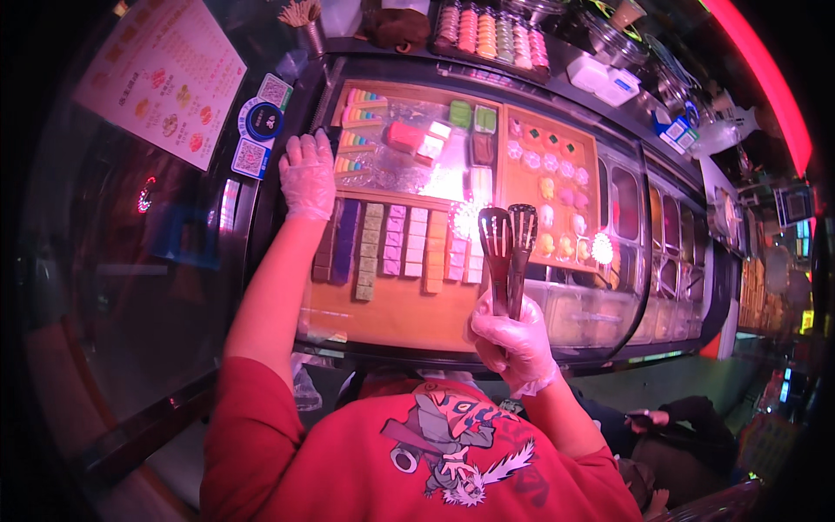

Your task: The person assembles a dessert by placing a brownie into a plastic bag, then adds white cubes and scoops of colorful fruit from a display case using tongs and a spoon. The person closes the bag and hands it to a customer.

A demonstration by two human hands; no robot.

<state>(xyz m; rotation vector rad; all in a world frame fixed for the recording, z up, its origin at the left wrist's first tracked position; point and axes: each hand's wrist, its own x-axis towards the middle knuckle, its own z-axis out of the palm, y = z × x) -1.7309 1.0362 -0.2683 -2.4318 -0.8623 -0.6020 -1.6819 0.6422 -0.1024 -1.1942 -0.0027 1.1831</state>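
My right hand (512,339), in a clear plastic glove, grips a pair of dark slotted serving tongs (499,261) at the handles. The slotted heads point up and lie close together above the display case (391,320). My left hand (305,179), gloved too, rests at the case's left edge by a small black part (331,138); its palm side is hidden. Within the case, rows of cut sweet blocks run lengthwise, among them green speckled ones (370,251), purple ones (393,241) and orange ones (434,258). Behind them is a wooden-framed tray (391,196) with rainbow-striped pieces (355,140).
A second wooden tray (551,261) holds small moulded sweets. Metal bins (626,209) lie further right. Macarons (486,36) fill a rack at the back. A menu sheet (163,85) and printed codes (251,158) are at left. Another person's hand (655,419) shows lower right.
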